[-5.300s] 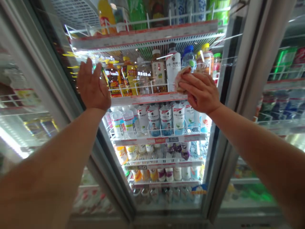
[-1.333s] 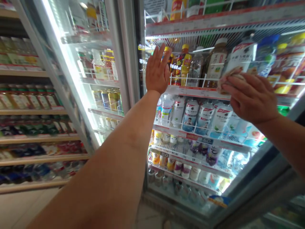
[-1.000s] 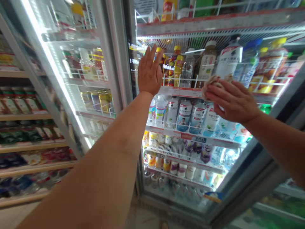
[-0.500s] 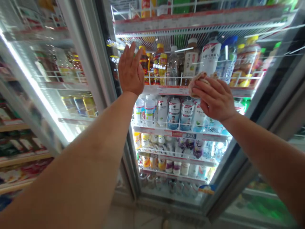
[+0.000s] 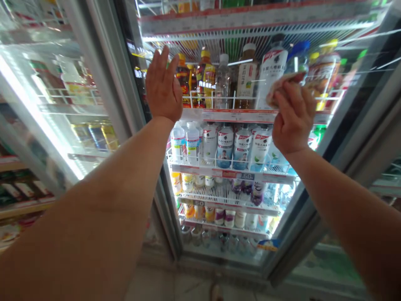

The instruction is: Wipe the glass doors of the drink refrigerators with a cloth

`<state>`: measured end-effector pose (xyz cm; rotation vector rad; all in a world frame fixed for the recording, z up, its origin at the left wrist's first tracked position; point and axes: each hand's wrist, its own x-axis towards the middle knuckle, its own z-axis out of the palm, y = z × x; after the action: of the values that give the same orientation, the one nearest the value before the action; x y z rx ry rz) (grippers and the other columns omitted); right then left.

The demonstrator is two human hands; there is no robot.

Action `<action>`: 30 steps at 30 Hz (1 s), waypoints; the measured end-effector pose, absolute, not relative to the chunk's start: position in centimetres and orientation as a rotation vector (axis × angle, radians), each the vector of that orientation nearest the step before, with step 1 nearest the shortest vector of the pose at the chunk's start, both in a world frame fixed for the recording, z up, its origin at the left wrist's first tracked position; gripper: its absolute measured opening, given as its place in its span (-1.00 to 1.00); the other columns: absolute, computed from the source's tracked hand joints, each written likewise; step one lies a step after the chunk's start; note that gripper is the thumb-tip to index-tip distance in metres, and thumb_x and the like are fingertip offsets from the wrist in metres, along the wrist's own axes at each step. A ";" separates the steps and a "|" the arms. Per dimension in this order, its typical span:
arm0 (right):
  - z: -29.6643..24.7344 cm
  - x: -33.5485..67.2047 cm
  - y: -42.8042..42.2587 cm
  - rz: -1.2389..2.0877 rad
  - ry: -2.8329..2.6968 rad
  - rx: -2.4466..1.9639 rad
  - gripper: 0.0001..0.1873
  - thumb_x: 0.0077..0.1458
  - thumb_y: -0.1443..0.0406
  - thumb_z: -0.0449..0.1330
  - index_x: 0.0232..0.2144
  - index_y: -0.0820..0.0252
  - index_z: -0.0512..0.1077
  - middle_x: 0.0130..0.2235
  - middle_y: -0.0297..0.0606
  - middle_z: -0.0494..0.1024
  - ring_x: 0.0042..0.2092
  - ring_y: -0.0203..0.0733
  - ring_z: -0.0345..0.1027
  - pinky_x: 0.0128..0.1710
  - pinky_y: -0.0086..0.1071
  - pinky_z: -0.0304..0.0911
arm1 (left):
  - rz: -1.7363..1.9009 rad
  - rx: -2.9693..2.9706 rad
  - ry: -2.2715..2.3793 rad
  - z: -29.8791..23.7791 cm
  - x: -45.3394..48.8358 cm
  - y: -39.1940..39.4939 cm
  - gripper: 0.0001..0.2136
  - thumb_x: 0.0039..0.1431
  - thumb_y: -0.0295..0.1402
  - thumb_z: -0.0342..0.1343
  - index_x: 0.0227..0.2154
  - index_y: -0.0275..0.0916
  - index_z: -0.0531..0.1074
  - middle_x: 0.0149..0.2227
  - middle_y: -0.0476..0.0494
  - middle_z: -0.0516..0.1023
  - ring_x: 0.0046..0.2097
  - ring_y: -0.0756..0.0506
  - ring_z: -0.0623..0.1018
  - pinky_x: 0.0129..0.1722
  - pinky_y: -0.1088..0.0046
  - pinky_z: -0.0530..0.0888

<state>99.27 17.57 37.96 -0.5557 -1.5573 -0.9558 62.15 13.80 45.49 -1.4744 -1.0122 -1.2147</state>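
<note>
My left hand [image 5: 163,85] lies flat with fingers stretched upward against the glass door [image 5: 206,259] of a drinks fridge, near its left frame. A crumpled, pale cloth [image 5: 277,90] is bunched in my right hand [image 5: 296,117], over the right part of the same glass. My fingers curl round the cloth and hide part of it. Behind the glass between my hands stand drink bottles, among them a brown bottle with a pale label [image 5: 247,77] and a large white-labelled bottle [image 5: 271,67].
Wire shelves [image 5: 216,192] inside hold rows of bottles, with price strips [image 5: 232,172] along their edges. A grey door frame [image 5: 106,54] runs down the left side, with another lit fridge section [image 5: 65,108] beyond it. Tiled floor [image 5: 188,286] shows below.
My right hand has moved up and slightly right on the glass with the cloth, its wrist now more upright. My left hand stays flat; the view has shifted a little.
</note>
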 end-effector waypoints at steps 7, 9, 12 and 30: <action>37.5 99.3 17.3 -1.128 -1.954 -0.386 -0.40 0.39 0.24 -0.01 0.42 -0.10 0.14 0.41 -0.41 0.22 0.46 0.04 0.02 0.42 0.10 0.07 | -1.237 -1.492 -0.999 45.3 62.7 12.8 -0.42 0.48 -0.01 -0.37 0.38 -0.14 0.18 0.48 0.24 0.02 0.50 -0.02 -0.05 0.55 0.06 -0.07; 37.5 99.3 17.2 -1.119 -1.965 -0.420 -0.44 0.40 0.25 -0.04 0.40 -0.13 0.19 0.39 -0.43 0.25 0.44 0.03 0.05 0.41 0.10 0.07 | -1.240 -1.486 -1.008 45.5 62.5 13.3 -0.43 0.48 0.00 -0.36 0.38 -0.11 0.16 0.48 0.29 0.00 0.51 -0.01 -0.07 0.56 0.10 -0.11; 37.7 99.3 17.5 -1.037 -1.734 -0.606 -0.45 0.43 0.27 -0.13 0.39 -0.09 0.22 0.39 -0.36 0.26 0.43 0.03 0.05 0.41 0.10 0.06 | -1.201 -1.420 -1.066 45.7 62.0 14.1 -0.46 0.47 -0.01 -0.32 0.37 -0.06 0.14 0.48 0.38 -0.03 0.51 0.03 -0.11 0.57 0.22 -0.13; 37.3 99.2 17.5 -1.079 -1.863 -0.334 -0.25 0.37 0.29 0.00 0.50 -0.14 -0.14 0.42 -0.34 0.20 0.47 0.06 0.00 0.42 0.15 0.07 | -1.296 -1.519 -1.033 45.4 62.8 13.2 -0.33 0.41 0.11 -0.41 0.38 -0.12 0.16 0.49 0.25 0.00 0.51 -0.02 -0.11 0.55 0.22 -0.19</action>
<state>99.17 17.53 37.32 -0.3344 -1.8634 -1.0793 62.78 13.25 45.39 -1.5191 -1.0333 -1.2960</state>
